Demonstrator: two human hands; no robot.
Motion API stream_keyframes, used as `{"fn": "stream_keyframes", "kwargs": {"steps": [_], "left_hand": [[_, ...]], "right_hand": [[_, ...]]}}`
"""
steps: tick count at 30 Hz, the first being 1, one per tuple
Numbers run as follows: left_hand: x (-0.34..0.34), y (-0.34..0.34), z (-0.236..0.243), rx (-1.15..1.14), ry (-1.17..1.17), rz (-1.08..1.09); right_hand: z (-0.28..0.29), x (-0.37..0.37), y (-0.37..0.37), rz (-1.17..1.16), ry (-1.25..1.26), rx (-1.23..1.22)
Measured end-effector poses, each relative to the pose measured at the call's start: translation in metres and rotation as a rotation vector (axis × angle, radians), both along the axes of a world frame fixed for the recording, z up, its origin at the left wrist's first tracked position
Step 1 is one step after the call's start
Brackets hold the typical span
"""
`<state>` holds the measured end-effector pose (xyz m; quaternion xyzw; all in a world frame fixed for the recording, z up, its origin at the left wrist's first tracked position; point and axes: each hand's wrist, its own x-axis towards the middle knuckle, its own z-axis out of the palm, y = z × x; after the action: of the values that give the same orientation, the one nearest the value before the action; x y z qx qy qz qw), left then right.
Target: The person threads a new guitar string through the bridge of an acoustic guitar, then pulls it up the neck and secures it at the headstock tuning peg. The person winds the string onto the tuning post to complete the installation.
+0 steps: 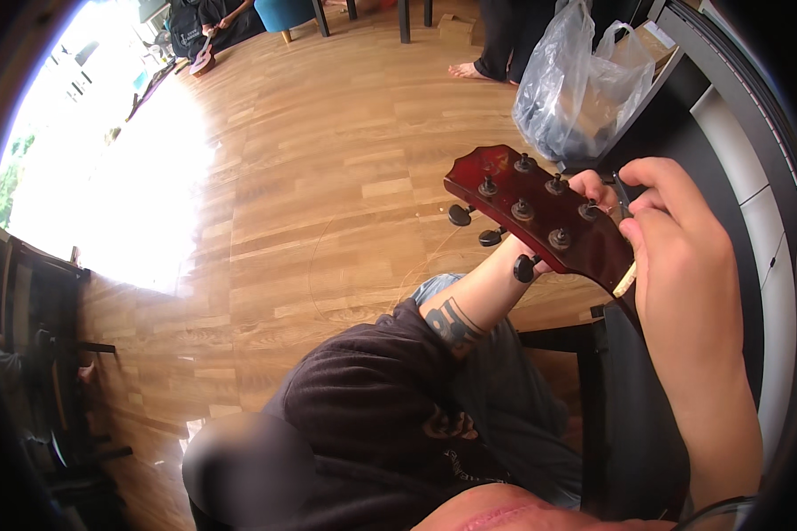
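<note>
A dark red guitar headstock (540,208) slants across the right of the view, with several metal string posts on its face. Black tuning pegs (491,237) stick out along its near-left edge, and a pale nut (625,280) shows at its lower end. My left hand (591,188) is wrapped round the headstock from behind. Only its curled fingers show past the far edge, and the rest is mostly hidden. Closed beside the posts, my right hand (682,226) pinches a small dark tool (620,190) whose exact kind I cannot make out.
Thin loose strings (425,265) lie on the wooden floor (328,177). A clear plastic bag (576,88) stands beyond the headstock, near a person's bare foot (467,71). A black keyboard-like cabinet (726,115) borders the right. Far left, another person holds a small guitar (203,60).
</note>
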<state>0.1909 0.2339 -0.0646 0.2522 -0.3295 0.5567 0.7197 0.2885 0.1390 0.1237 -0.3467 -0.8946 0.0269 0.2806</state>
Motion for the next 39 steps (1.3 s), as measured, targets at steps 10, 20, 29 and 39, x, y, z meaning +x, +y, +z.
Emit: {"fn": "stream_keyframes", "kwargs": {"steps": [10,20,29,39], "left_hand": [[-0.007,0.0,-0.023,-0.016,-0.027,-0.182],[-0.009,-0.018,-0.003,-0.199,0.071,-0.043],[-0.006,0.004,-0.003,-0.006,0.007,0.013],[0.001,-0.013,-0.021,-0.107,-0.085,-0.307]], "right_hand": [[0.009,0.001,0.001,-0.033,-0.125,0.074],[0.004,0.007,0.013,0.031,-0.083,-0.001],[-0.003,0.013,0.018,0.122,0.015,0.074],[-0.001,0.013,0.014,0.085,-0.031,0.093]]}}
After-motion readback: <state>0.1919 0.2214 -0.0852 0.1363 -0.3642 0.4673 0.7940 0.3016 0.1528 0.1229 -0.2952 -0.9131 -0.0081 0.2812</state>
